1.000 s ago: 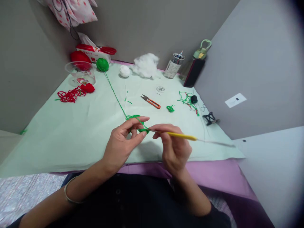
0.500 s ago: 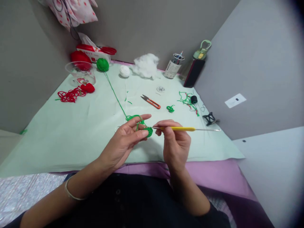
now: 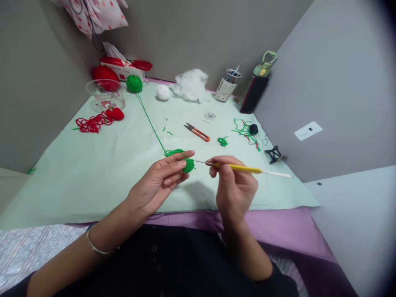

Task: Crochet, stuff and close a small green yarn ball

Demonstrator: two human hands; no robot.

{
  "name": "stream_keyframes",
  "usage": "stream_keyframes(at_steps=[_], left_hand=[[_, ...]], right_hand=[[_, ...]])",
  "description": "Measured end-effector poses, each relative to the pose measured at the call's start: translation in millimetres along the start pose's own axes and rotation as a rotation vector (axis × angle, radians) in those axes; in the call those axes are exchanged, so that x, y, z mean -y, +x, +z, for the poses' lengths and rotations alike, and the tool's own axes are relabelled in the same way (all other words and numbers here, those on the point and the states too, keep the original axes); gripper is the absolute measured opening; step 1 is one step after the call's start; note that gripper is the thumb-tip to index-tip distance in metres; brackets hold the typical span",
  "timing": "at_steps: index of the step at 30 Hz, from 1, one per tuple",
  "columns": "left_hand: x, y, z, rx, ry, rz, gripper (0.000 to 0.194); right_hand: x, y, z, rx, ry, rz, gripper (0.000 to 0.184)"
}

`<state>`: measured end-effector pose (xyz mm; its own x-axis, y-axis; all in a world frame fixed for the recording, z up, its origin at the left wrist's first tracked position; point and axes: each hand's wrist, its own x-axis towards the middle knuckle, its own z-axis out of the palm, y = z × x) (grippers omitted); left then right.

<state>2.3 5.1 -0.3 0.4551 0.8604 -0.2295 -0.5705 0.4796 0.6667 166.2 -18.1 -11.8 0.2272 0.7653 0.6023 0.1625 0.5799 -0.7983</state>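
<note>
Between thumb and fingers, my left hand (image 3: 163,175) pinches a small round green crochet piece (image 3: 188,166) above the table. Its index finger is stretched out over the piece. My right hand (image 3: 235,181) grips a crochet hook (image 3: 244,168) by its yellow handle, like a pen. The hook's thin metal tip points left and reaches the piece's upper edge; whether it sits in a stitch I cannot tell. Green yarn (image 3: 151,123) runs from a green ball (image 3: 134,83) at the back to loose loops (image 3: 173,153) just behind my left hand.
Orange-handled thread snips (image 3: 198,132) and a green yarn scrap (image 3: 222,141) lie beyond my hands. Red yarn (image 3: 94,123) and a clear plastic cup (image 3: 108,97) stand left. White stuffing (image 3: 192,85), a white ball (image 3: 163,92), a pen holder (image 3: 227,86) and a phone (image 3: 254,95) are at the back.
My right hand has moved slightly right, and the hook now slants, its back end lower. My left hand has turned the green piece so more of its stitched face shows.
</note>
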Motion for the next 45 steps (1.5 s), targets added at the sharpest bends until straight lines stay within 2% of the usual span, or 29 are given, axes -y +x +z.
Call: stream_keyframes(at_steps=[3, 7, 13, 16, 18, 22, 24, 25, 27, 29, 30, 33, 36, 39, 41, 43, 45], left_hand=[[0, -1, 1.8, -0.007, 0.091, 0.085, 0.027], [4, -4, 3.8, -0.014, 0.272, 0.183, 0.028], [3, -4, -1.2, -0.007, 0.371, 0.239, 0.025], [2, -5, -3.2, -0.021, 0.393, 0.264, 0.024], [4, -6, -3.6, -0.042, 0.437, 0.298, 0.025], [9, -6, -1.1, -0.113, 0.513, 0.369, 0.033], [10, -5, 0.9, -0.115, 0.429, 0.332, 0.04], [9, -5, 1.5, -0.1, 0.354, 0.27, 0.042], [7, -3, 1.7, -0.054, 0.197, 0.106, 0.042], [3, -2, 0.5, -0.025, 0.09, -0.007, 0.037], [1, -2, -0.1, -0.02, 0.066, -0.017, 0.036], [-3, -3, 0.2, -0.016, 0.084, 0.049, 0.037], [0, -5, 4.4, 0.003, 0.151, 0.094, 0.038], [4, -5, 9.0, -0.027, 0.196, 0.153, 0.038], [5, -4, 10.3, -0.054, 0.177, 0.161, 0.04], [5, -3, 9.2, -0.041, 0.114, 0.095, 0.038], [3, -2, 6.1, -0.01, 0.041, 0.003, 0.034]], right_hand=[[1, 4, 0, 0.032, 0.188, 0.176, 0.015], [0, 3, 1, 0.094, 0.14, 0.205, 0.012], [-1, 7, -1, 0.091, 0.295, 0.281, 0.016], [4, 6, -2, 0.109, 0.184, 0.209, 0.017], [8, 3, -3, 0.119, 0.026, 0.107, 0.018], [6, -5, 0, 0.189, -0.351, -0.25, 0.021], [1, -8, 2, 0.177, -0.496, -0.441, 0.025], [-1, -10, 3, 0.155, -0.539, -0.499, 0.027], [-4, -10, 4, 0.112, -0.524, -0.507, 0.03], [-2, -8, 3, 0.081, -0.381, -0.363, 0.026], [0, -6, 2, 0.061, -0.277, -0.26, 0.023], [6, 1, 1, 0.018, -0.001, 0.001, 0.02], [7, 4, 2, 0.086, 0.031, 0.058, 0.016], [5, 1, 5, 0.088, -0.063, 0.004, 0.019], [3, -4, 5, 0.096, -0.171, -0.098, 0.023], [0, -7, 5, 0.114, -0.304, -0.246, 0.027], [-1, -7, 3, 0.103, -0.365, -0.322, 0.029]])
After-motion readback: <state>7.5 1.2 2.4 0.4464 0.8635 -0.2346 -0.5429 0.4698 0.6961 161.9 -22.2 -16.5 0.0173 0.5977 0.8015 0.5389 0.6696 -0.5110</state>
